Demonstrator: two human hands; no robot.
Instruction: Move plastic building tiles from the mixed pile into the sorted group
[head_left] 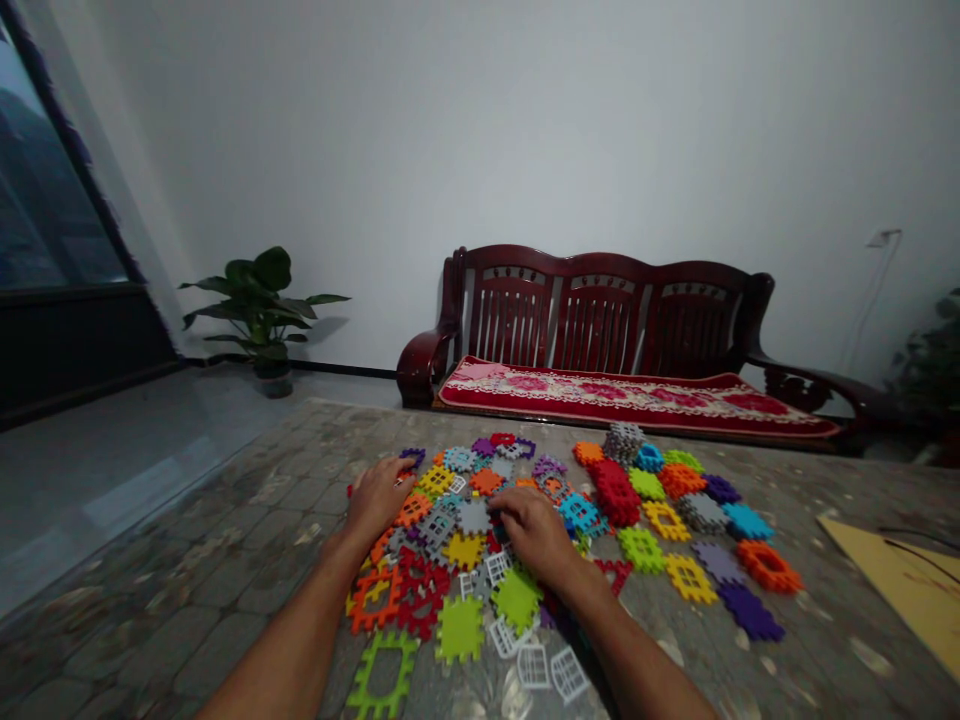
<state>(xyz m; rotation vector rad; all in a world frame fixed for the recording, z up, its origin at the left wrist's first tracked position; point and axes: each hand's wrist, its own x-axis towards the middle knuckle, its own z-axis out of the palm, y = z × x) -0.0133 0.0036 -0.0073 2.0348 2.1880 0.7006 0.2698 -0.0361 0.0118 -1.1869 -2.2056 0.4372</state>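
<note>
A heap of colourful notched plastic building tiles spreads over the table before me. My left hand (379, 493) rests at the heap's left edge, its fingers stretched over the tiles close to a purple tile (412, 457) and an orange tile (413, 510). My right hand (534, 522) is over the middle of the heap with its fingers curled down, beside a grey square tile (474, 517). Whatever those fingertips hold is hidden. Nearer me lie a yellow tile (463, 550), lime green tiles (460, 630), red frames (424, 590) and white window pieces (533, 667).
To the right, tiles are laid out in groups by colour, with a red stack (616, 492) and a grey stack (623, 442). A yellow board (900, 580) lies on the patterned tabletop (247, 560). Beyond stand a wooden bench (600, 265) and a potted plant (262, 300).
</note>
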